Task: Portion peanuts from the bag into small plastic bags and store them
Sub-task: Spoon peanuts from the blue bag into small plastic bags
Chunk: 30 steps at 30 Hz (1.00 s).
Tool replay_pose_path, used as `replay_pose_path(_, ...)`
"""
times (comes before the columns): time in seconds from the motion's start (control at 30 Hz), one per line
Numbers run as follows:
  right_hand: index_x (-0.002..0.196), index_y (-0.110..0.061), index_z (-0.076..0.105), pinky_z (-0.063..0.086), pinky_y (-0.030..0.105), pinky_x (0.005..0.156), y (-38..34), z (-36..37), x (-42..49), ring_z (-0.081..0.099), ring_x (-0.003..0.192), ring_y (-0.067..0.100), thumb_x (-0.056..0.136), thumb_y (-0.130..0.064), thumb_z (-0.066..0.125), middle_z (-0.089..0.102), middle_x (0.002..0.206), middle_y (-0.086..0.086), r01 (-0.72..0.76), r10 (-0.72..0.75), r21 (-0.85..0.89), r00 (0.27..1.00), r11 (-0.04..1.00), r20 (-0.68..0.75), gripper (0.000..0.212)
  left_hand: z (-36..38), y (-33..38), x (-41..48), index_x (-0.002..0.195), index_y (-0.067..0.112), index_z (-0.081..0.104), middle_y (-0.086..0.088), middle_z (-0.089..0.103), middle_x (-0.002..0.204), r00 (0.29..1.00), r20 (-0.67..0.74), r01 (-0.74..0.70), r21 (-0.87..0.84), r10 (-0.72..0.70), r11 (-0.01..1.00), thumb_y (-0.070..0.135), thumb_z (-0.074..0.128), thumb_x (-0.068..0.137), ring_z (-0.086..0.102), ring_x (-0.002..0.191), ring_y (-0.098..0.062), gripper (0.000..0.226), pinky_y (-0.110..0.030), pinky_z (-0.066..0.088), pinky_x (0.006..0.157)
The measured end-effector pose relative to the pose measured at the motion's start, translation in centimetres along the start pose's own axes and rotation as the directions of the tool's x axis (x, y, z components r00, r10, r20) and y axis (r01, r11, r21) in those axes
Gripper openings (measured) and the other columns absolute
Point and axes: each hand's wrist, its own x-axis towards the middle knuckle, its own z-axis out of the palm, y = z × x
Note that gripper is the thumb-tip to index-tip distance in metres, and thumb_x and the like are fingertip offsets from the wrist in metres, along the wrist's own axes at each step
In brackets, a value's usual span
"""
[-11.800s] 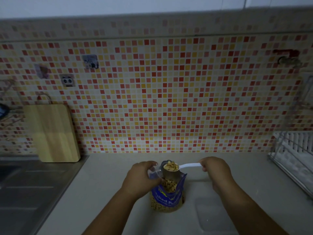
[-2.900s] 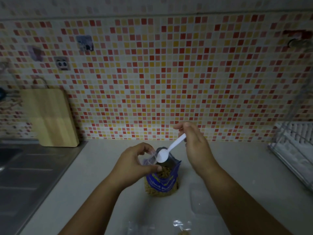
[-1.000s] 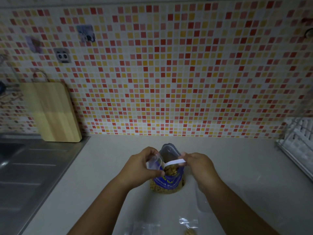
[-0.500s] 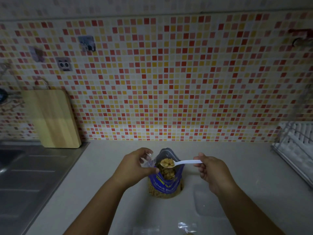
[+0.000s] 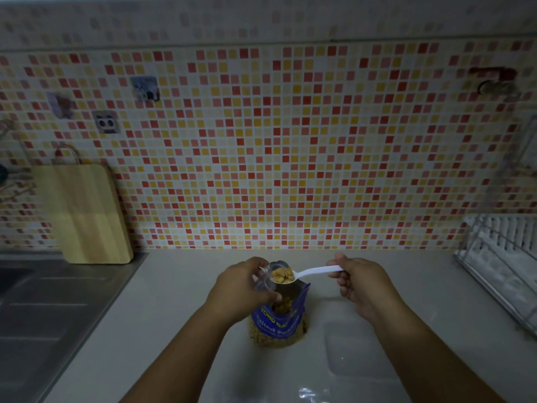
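At mid-worktop, reaches forward with both forearms from the bottom edge. Pinches the mouth of a small plastic bag with the left hand: thumb and fingers curled round the clear rim, back of the hand up, forearm slanting in from lower left. Grips a white spoon with the right hand, fingers folded about the end of the handle, forearm slanting in from lower right. Holds the spoon roughly level, bowl pointing left, heaped with peanuts and sitting right at the small plastic bag's opening; cannot tell whether bowl and rim touch. Has the blue peanut bag standing upright and open on the worktop just below both hands, its upper left part hidden behind the left hand, more nuts visible through its clear lower part. Shows a flat clear plastic piece lying on the worktop to the right of the peanut bag, beside the right forearm. Shows a wooden cutting board leaning on the tiled wall at far left, a steel sink before it, a wire dish rack at the right edge.
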Motion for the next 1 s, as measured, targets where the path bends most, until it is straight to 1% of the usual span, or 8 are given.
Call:
replay_pose_path(0.17, 0.088, -0.004, 0.069, 0.039, 0.023, 0.053, -1.2, 0.7, -0.2, 0.045, 0.06, 0.013, 0.096, -0.023, 0.05, 0.061, 0.071, 0.009, 0.026, -0.021, -0.123, 0.999, 0.992, 0.043, 0.028, 0.7, 0.7, 0.2, 0.115, 0.031, 0.053, 0.008, 0.061, 0.109, 1.0, -0.018, -0.018, -0.005, 0.018, 1.0, 0.042, 0.081, 0.063, 0.058, 0.093, -0.012, 0.06, -0.029, 0.053, 0.079)
replay_pose_path(0.33, 0.072, -0.011, 0.068, 0.038, 0.023, 0.049, -3.5, 2.4, -0.3, 0.046, 0.054, 0.013, 0.094, -0.026, 0.053, 0.064, 0.066, 0.006, 0.16, -0.115, -0.359, 0.983, 0.92, 0.142, 0.031, 1.3, 1.4, 0.4, 0.109, 0.031, 0.055, 0.007, 0.062, 0.102, 0.999, -0.039, -0.029, -0.025, 0.028, 0.999, 0.041, 0.081, 0.063, 0.06, 0.089, -0.014, 0.054, -0.035, 0.055, 0.078)
replay_pose_path(0.47, 0.088, 0.001, 0.069, 0.038, 0.025, 0.05, -5.4, 4.2, -1.0, 0.048, 0.055, 0.015, 0.091, -0.028, 0.058, 0.064, 0.069, 0.009, 0.278, -0.159, -0.467, 0.947, 0.839, 0.279, 0.031, 1.8, 1.8, 0.7, 0.102, 0.03, 0.056, 0.006, 0.064, 0.096, 0.995, -0.088, -0.045, -0.07, 0.039, 0.997, 0.043, 0.08, 0.062, 0.061, 0.082, -0.013, 0.048, -0.032, 0.055, 0.072)
replay_pose_path(0.6, 0.093, 0.002, 0.067, 0.034, 0.026, 0.051, -7.1, 6.0, -2.4, 0.045, 0.057, 0.018, 0.094, -0.032, 0.051, 0.057, 0.072, 0.016, 0.563, -0.357, -0.678, 0.826, 0.472, 0.437, 0.038, 1.7, 2.0, 0.9, 0.107, 0.029, 0.056, 0.007, 0.064, 0.1, 0.991, -0.134, -0.033, -0.157, 0.012, 0.987, 0.042, 0.08, 0.064, 0.059, 0.081, -0.008, 0.051, -0.01, 0.041, 0.061)
replay_pose_path(0.73, 0.089, -0.008, 0.061, 0.031, 0.024, 0.046, -8.8, 6.3, -4.0, 0.045, 0.055, 0.012, 0.098, -0.034, 0.041, 0.049, 0.062, -0.002, 0.681, -0.577, -0.707, 0.66, 0.191, 0.481, 0.034, 1.4, 2.0, 0.8, 0.102, 0.033, 0.054, 0.013, 0.061, 0.094, 0.986, -0.163, -0.025, -0.245, -0.016, 0.969, 0.037, 0.081, 0.065, 0.059, 0.077, 0.001, 0.046, -0.003, 0.041, 0.058)
replay_pose_path(0.87, 0.086, -0.014, 0.06, 0.031, 0.023, 0.044, -9.7, 4.3, -3.9, 0.048, 0.051, 0.01, 0.098, -0.031, 0.04, 0.055, 0.063, 0.0, 0.676, -0.742, -0.655, 0.619, 0.337, 0.257, 0.029, 0.6, 1.5, 0.4, 0.106, 0.032, 0.054, 0.013, 0.061, 0.094, 0.988, -0.151, -0.002, -0.277, -0.042, 0.961, 0.036, 0.08, 0.068, 0.059, 0.08, -0.001, 0.047, -0.012, 0.047, 0.063)
replay_pose_path(0.93, 0.087, -0.011, 0.062, 0.031, 0.023, 0.044, -8.4, 3.3, -2.7, 0.046, 0.049, 0.012, 0.098, -0.029, 0.042, 0.054, 0.061, 0.001, 0.625, -0.72, -0.642, 0.675, 0.444, 0.16, 0.029, -0.1, 1.0, 0.2, 0.107, 0.03, 0.054, 0.013, 0.061, 0.095, 0.985, -0.159, 0.02, -0.292, -0.069, 0.956, 0.035, 0.08, 0.069, 0.058, 0.08, -0.003, 0.046, -0.011, 0.045, 0.059)
replay_pose_path(1.0, 0.091, -0.011, 0.065, 0.036, 0.024, 0.048, -5.6, 3.1, -1.4, 0.05, 0.053, 0.014, 0.097, -0.029, 0.045, 0.06, 0.068, 0.004, 0.569, -0.608, -0.664, 0.765, 0.485, 0.212, 0.028, -0.5, 0.2, 0.1, 0.106, 0.029, 0.055, 0.011, 0.062, 0.094, 0.983, -0.154, 0.049, -0.298, -0.099, 0.953, 0.034, 0.08, 0.069, 0.059, 0.079, -0.005, 0.045, -0.013, 0.046, 0.056)
